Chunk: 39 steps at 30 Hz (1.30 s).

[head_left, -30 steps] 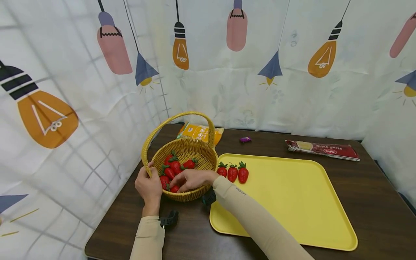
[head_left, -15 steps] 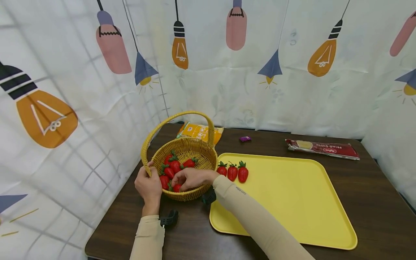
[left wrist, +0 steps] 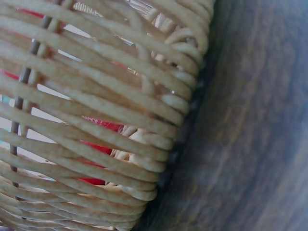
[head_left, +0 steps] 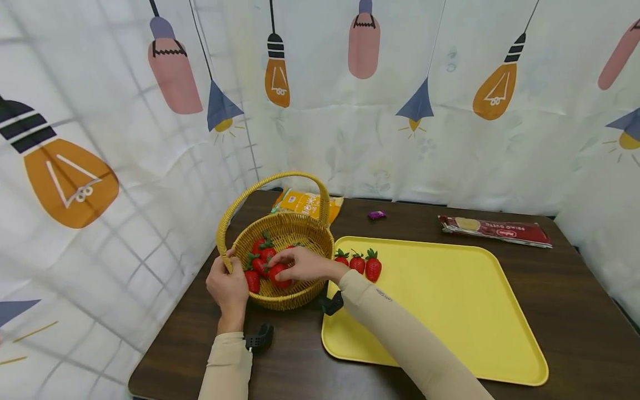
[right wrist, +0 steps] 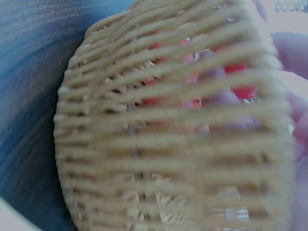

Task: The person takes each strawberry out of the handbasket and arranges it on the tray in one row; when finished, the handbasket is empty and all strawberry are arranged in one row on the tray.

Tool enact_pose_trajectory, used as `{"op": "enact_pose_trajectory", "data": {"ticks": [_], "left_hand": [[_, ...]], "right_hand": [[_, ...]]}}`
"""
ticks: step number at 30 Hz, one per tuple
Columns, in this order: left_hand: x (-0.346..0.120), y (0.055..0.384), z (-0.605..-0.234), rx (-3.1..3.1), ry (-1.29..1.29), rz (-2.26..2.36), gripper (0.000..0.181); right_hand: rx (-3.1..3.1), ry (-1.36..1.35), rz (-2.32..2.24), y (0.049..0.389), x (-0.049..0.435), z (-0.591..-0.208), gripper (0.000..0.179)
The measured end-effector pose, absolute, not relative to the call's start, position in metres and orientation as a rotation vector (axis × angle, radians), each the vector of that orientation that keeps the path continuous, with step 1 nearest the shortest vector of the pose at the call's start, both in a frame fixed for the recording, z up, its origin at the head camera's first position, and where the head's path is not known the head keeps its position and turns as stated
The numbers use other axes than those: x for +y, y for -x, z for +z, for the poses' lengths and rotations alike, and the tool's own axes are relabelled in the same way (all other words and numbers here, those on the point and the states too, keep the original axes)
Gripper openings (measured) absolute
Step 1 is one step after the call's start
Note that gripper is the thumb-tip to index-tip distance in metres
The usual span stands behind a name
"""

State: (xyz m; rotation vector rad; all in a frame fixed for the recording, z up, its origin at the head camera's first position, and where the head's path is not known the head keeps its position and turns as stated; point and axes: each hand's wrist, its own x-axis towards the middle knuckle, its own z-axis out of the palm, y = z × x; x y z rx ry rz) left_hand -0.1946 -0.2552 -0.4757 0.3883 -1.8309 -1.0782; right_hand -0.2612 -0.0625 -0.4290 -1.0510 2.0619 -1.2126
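A yellow wicker basket (head_left: 285, 303) with a tall handle stands at the left, several strawberries (head_left: 252, 281) inside it. My left hand (head_left: 229, 284) grips its left rim at the foot of the handle. Inside the basket, my right hand (head_left: 306, 263) pinches a strawberry (head_left: 278, 276) between thumb and fingers, above the others. Both wrist views look mostly onto the basket's woven side (left wrist: 96, 96), with red fruit showing through the gaps. In the right wrist view, the fingers (right wrist: 296, 53) are partly hidden behind the weave (right wrist: 159, 139).
Right of the basket lies a yellow tray (head_left: 440, 305), with three strawberries (head_left: 372, 268) in a row at its upper left corner. Behind stand an orange snack bag (head_left: 306, 204), a small purple sweet (head_left: 377, 214) and a long red packet (head_left: 497, 231). Patterned curtains (head_left: 320, 139) enclose the table.
My right hand has lifted the strawberry from the basket's near side and carried it slightly up and to the right. The left hand stays on the rim.
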Motion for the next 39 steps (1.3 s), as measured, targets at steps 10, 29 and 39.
{"op": "enact_pose_trajectory", "data": {"ticks": [10,29,39], "left_hand": [[-0.257,0.194,-0.476,-1.832,-0.406,-1.077,0.022],[-0.258,0.193,-0.479,-1.835,-0.428,-1.086,0.022],[-0.257,0.196,-0.478,-1.829,-0.412,-1.093,0.022]], "right_hand": [[2.144,0.873,-1.602,0.252,-0.024,-0.428,0.033],[2.066,0.583,-1.954,0.245,0.057,-0.445,0.039],[2.209,0.483,-1.968,0.25,0.103,-0.45,0.04]]}}
